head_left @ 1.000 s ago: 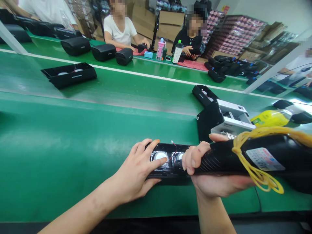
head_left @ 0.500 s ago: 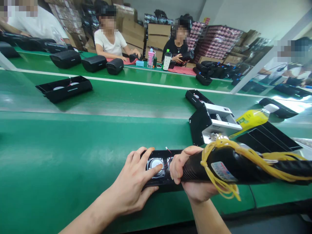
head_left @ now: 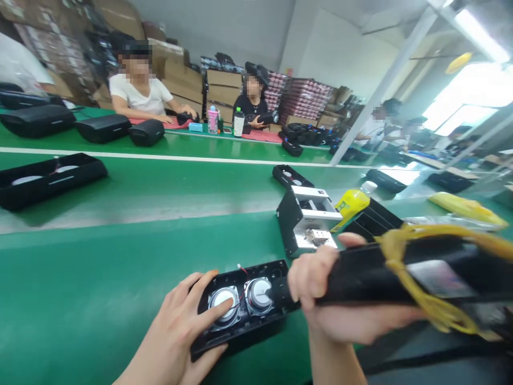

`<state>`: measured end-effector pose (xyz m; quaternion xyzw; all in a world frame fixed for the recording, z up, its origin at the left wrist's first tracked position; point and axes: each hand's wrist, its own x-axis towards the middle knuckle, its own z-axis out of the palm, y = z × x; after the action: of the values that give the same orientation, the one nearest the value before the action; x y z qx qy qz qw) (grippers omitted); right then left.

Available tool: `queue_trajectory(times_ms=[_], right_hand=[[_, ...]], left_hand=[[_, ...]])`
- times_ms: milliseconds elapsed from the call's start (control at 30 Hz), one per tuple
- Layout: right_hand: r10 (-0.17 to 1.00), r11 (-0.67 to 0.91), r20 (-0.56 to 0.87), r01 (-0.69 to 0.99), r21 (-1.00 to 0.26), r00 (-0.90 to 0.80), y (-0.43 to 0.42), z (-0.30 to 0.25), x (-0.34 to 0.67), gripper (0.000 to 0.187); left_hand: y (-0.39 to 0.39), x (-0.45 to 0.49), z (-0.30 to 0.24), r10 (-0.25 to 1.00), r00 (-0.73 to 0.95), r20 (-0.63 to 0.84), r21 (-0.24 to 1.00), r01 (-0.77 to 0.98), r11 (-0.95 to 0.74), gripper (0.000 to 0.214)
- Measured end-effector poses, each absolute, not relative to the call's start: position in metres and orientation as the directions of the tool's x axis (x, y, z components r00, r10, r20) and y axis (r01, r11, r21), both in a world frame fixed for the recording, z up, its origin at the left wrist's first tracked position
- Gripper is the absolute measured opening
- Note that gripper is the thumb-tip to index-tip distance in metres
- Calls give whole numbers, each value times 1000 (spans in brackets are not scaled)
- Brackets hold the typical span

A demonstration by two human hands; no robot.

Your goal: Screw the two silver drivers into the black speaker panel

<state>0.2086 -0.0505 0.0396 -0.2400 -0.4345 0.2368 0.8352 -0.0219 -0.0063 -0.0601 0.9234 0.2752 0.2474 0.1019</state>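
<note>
A black speaker housing (head_left: 256,327) lies open side up before me, with two round white speaker drivers (head_left: 259,294) inside and thin wires ending in a small white plug. My left hand (head_left: 182,315) grips its left end, thumb over the left driver. In my right hand (head_left: 320,291) is a black electric screwdriver (head_left: 360,275) wrapped with yellow rubber bands, lying nearly level. Its tip end is over the right part of the housing; whether it touches a screw cannot be made out. Beyond my right hand stands a black and silver screw feeder (head_left: 294,222).
A yellow drink bottle (head_left: 352,203) is behind the feeder. Another open housing (head_left: 52,179) is at the left on the green bench (head_left: 132,256), and one more (head_left: 292,176) sits behind the feeder. Several black speakers (head_left: 104,128) and seated people are across the bench.
My view has turned right and tilted up. The screwdriver and my right hand have moved right relative to the housing, uncovering the right driver. My left hand keeps its hold.
</note>
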Motion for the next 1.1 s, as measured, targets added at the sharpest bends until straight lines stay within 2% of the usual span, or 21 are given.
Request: queue_trajectory(times_ms=[67, 167, 267, 567, 800, 967, 1100], right_hand=[[451, 833, 689, 10, -554, 568, -48, 57, 243, 60], [293, 803, 771, 293, -519, 565, -41, 71, 298, 63], [235, 725, 761, 413, -552, 605, -29, 69, 336, 65], [336, 674, 742, 402, -620, 581, -16, 41, 353, 67], [325, 679, 740, 400, -616, 588, -20, 37, 355, 71], [349, 658, 714, 384, -648, 607, -36, 37, 344, 73], [368, 690, 708, 333, -642, 603, -52, 45, 328, 75]], left_hand=[[-4, -21, -65, 554, 713, 430, 327, 449, -831, 50], [-3, -20, -70, 576, 685, 445, 351, 459, -816, 47], [-1, -19, -72, 564, 682, 466, 338, 452, -826, 50], [3, -22, -77, 526, 712, 465, 289, 440, -850, 54], [2, -22, -76, 528, 716, 456, 294, 439, -849, 57], [2, -23, -71, 498, 747, 440, 228, 443, -867, 59], [-3, -23, -67, 563, 721, 404, 288, 484, -826, 55]])
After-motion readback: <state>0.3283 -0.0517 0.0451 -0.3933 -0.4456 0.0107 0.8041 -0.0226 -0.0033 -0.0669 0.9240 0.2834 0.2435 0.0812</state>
